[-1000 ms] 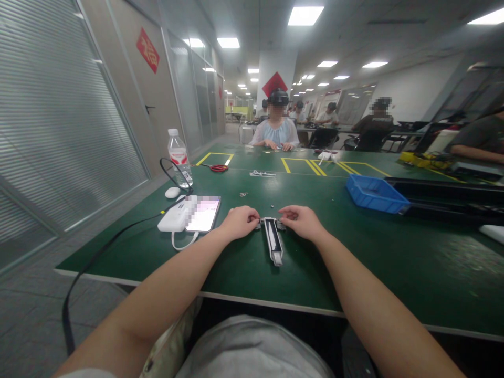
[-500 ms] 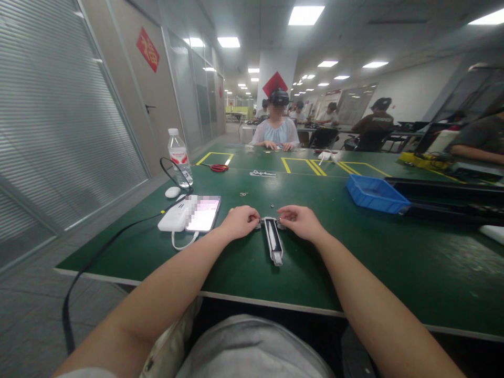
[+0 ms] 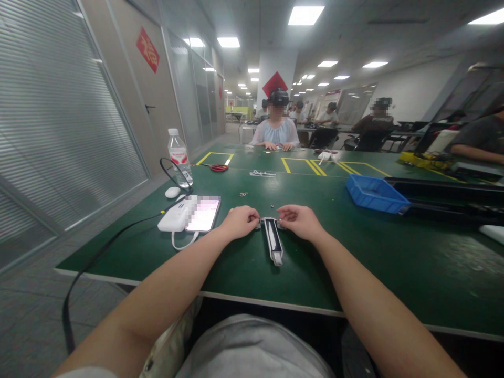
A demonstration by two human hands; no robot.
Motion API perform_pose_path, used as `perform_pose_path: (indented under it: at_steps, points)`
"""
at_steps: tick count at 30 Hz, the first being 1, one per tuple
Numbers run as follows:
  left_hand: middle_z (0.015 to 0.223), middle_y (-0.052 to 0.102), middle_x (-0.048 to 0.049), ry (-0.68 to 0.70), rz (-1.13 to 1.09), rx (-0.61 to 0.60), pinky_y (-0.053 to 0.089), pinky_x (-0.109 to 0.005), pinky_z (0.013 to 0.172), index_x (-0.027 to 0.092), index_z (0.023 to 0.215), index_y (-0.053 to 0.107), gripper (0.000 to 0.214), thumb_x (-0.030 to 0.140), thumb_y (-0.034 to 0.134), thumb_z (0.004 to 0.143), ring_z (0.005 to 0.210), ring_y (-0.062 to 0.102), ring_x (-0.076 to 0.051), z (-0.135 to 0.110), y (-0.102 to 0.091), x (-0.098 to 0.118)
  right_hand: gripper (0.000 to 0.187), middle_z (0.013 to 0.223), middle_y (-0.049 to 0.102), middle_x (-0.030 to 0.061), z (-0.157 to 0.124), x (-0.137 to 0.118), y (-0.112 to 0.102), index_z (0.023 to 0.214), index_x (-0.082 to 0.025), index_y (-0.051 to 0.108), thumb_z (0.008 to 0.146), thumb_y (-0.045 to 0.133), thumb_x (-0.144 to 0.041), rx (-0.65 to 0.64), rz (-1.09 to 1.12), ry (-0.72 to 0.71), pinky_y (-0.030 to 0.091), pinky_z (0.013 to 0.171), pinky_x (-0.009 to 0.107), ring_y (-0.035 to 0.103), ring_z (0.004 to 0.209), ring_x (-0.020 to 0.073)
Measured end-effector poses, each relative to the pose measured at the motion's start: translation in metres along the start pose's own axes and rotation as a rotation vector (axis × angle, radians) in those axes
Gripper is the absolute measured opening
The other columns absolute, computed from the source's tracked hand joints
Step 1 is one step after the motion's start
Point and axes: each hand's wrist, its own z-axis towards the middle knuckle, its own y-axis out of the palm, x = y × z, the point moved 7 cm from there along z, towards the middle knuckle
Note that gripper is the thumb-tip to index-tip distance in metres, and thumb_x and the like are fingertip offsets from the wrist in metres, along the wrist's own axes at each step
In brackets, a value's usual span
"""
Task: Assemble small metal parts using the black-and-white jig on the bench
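Observation:
A long white-and-black device (image 3: pixel 272 236) lies on the green table in front of me, its narrow light tip pointing towards me. Small metallic side pieces stick out at its far end. My left hand (image 3: pixel 243 221) is closed at the left side piece, fingertips curled onto it. My right hand (image 3: pixel 300 220) has its fingers bent around the right side piece, thumb and fingertips close together. What exactly lies between the fingers is too small to make out. Just beyond the device are a tiny ring-like part (image 3: pixel 272 206) and a few small loose parts (image 3: pixel 243 194).
On the left are a phone (image 3: pixel 205 214), a white power bank (image 3: pixel 173 216), a white case (image 3: pixel 172 192) and a water bottle (image 3: pixel 179 157). Red-handled scissors (image 3: pixel 219 168) lie farther back. A blue bin (image 3: pixel 376 194) stands right. A person (image 3: pixel 276 131) sits opposite.
My hands and the device stay practically still. Across the table, the other person's hands have shifted slightly.

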Motion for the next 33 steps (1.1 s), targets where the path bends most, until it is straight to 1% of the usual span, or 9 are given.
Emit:
perform_pose_path:
  at_steps: [4,12,20,26,33]
  points:
    - [0.08,0.065,-0.0022,-0.007,-0.003,-0.004,0.043,-0.024,0.067,0.018,0.085,0.068,0.019,0.023,0.051,0.078,0.074,0.057,-0.015,-0.0005,-0.001,0.001,0.031,0.074,0.067,0.004,-0.0008,-0.0006,-0.0004,0.09,-0.011,0.066,0.06,0.064,-0.006,0.009,0.007,0.031,0.053,0.061,0.023,0.06,0.06,0.0094]
    - [0.081,0.065,-0.0022,-0.003,0.008,0.005,0.043,-0.023,0.066,0.019,0.085,0.068,0.019,0.024,0.051,0.078,0.074,0.057,-0.014,-0.0004,-0.0012,0.0009,0.03,0.074,0.066,0.0035,-0.0006,0.0005,0.0002,0.091,-0.011,0.065,0.061,0.065,-0.006,0.002,-0.014,0.045,0.053,0.062,0.023,0.06,0.06,0.0093]
    - [0.079,0.065,-0.0019,-0.004,-0.002,-0.002,0.042,-0.023,0.065,0.019,0.086,0.068,0.019,0.023,0.051,0.078,0.073,0.057,-0.014,-0.0009,-0.0018,0.0021,0.028,0.076,0.066,0.0037,-0.0001,0.0022,0.0005,0.091,-0.012,0.066,0.063,0.064,-0.007,-0.001,-0.005,0.028,0.054,0.063,0.023,0.06,0.061,0.0091]
    - [0.08,0.064,-0.0021,-0.004,0.001,0.006,0.043,-0.023,0.066,0.018,0.085,0.068,0.018,0.022,0.052,0.078,0.073,0.057,-0.014,-0.0012,-0.0027,0.0023,0.029,0.076,0.066,0.0039,-0.0009,-0.002,0.0012,0.09,-0.013,0.066,0.062,0.067,-0.01,0.005,-0.005,-0.017,0.053,0.059,0.022,0.059,0.06,0.0089]
    - [0.08,0.065,-0.0018,0.005,-0.008,0.006,0.043,-0.023,0.066,0.018,0.085,0.068,0.018,0.022,0.052,0.078,0.073,0.057,-0.014,-0.0007,-0.0022,0.002,0.033,0.078,0.066,0.0041,0.0003,0.001,-0.0002,0.092,-0.013,0.066,0.061,0.063,-0.003,0.004,-0.003,0.0,0.054,0.063,0.023,0.061,0.062,0.0092]
